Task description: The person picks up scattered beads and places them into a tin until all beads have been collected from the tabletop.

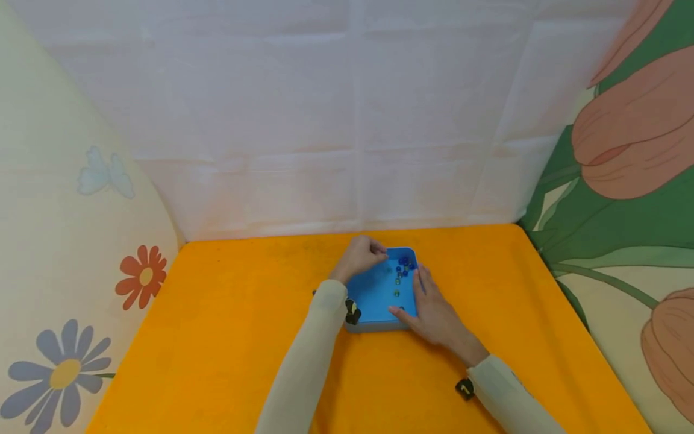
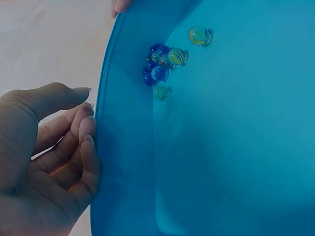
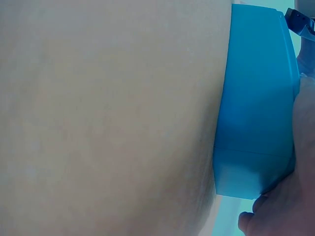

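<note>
A blue rectangular box (image 1: pixel 374 295) contains several glass marbles (image 1: pixel 404 265), mostly dark blue, bunched in its far right corner. Others, clear with yellow-green swirls, lie nearer the middle, such as one marble (image 2: pixel 199 35) in the left wrist view. My right hand (image 1: pixel 434 310) grips the box's right side, its thumb over the near right rim and its fingers along the outer wall. At the far edge, my left hand (image 1: pixel 362 258) is beside the rim. In the left wrist view its fingers (image 2: pixel 88 157) are loosely bent by the wall, and no object shows between them and the thumb.
The box stands on an orange tabletop (image 1: pixel 217 337), towards its far edge. A small dark round thing (image 1: pixel 314 292) shows just left of the left sleeve. Behind the table hangs a white sheet (image 1: pixel 325 120), with flower-printed panels at both sides.
</note>
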The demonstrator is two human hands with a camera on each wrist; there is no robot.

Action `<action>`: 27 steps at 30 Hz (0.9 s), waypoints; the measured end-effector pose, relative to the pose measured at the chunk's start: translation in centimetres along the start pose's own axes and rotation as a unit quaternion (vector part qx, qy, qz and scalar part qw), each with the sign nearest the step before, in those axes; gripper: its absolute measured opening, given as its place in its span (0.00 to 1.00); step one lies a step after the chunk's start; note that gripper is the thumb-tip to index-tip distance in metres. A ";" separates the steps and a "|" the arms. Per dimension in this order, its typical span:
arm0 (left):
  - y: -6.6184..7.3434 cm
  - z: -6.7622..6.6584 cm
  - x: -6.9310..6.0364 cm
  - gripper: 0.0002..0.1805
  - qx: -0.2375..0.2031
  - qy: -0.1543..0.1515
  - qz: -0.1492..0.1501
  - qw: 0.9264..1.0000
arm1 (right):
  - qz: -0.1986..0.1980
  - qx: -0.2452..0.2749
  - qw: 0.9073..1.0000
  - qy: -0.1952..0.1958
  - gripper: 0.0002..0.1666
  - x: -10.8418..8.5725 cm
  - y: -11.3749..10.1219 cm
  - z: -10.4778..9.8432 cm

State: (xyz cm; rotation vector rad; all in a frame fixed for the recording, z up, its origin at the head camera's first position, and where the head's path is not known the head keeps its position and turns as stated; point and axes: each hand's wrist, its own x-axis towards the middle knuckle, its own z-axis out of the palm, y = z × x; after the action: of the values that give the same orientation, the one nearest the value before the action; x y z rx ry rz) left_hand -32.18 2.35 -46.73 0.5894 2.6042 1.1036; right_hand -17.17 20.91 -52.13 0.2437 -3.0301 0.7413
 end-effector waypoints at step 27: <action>-0.1 -3.1 -3.6 0.14 0.008 -0.010 0.040 0.999 | 0.003 0.007 1.000 -0.007 0.69 -0.1 0.0 -0.2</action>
State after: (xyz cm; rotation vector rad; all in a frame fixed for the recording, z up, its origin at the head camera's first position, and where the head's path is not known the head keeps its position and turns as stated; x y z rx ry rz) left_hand -30.16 -1.33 -44.41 0.7093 2.5945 1.0947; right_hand -17.09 20.97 -51.97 0.2415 -3.0410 0.7637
